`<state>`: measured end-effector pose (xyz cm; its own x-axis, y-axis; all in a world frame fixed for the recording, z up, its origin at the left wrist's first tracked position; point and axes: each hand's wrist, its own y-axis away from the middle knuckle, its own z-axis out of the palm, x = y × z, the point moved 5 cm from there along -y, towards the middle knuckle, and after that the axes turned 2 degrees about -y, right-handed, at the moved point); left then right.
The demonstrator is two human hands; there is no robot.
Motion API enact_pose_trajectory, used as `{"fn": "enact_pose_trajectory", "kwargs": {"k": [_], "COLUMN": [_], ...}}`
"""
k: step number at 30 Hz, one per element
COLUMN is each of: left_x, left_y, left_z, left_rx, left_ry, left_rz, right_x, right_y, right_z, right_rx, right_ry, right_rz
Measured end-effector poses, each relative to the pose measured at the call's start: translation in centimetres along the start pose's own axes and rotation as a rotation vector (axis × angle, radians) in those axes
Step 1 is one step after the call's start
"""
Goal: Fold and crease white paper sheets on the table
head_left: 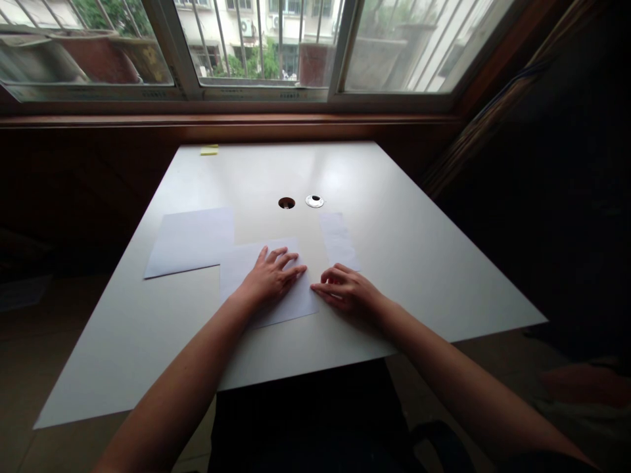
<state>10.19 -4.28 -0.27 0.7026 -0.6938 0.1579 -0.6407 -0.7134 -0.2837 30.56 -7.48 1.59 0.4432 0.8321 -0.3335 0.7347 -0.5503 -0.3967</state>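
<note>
My left hand (276, 274) lies palm down with fingers spread on a white sheet of paper (236, 269) near the table's front, pressing it flat. My right hand (348, 290) rests on the table at that sheet's right edge. Its index finger reaches to the edge, with the thumb close beside it and the other fingers curled in. Whether the edge is between its fingertips is hidden. Just beyond my right hand lies a narrow white paper strip (338, 238). Another white sheet (192, 240) lies at the left, meeting the middle sheet at its corner.
The white table (419, 263) has a round cable hole (286, 203), with its ring-shaped cover (314, 201) beside it. A yellow sticky note pad (210, 150) sits at the far left edge. Behind the table runs a window sill (236, 120); dark fabric (557, 164) hangs at the right.
</note>
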Motion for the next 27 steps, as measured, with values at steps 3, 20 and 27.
{"fn": "enact_pose_trajectory", "kwargs": {"k": [3,20,27], "left_x": [-0.3,-7.0,-7.4], "left_y": [0.1,1.9,2.0], "left_z": [-0.2,-1.4,-0.9], "left_rx": [0.029,0.606,0.622], "left_ry": [0.031,0.925,1.082], "left_rz": [0.006,-0.629,-0.652], "right_x": [0.7,1.7,2.8], "right_y": [-0.1,-4.9,-7.1], "right_z": [0.2,3.4,4.5], "right_rx": [0.013,0.068,0.118], "right_ry": [0.037,-0.016,-0.29], "right_rz": [0.077,0.378,0.603]}}
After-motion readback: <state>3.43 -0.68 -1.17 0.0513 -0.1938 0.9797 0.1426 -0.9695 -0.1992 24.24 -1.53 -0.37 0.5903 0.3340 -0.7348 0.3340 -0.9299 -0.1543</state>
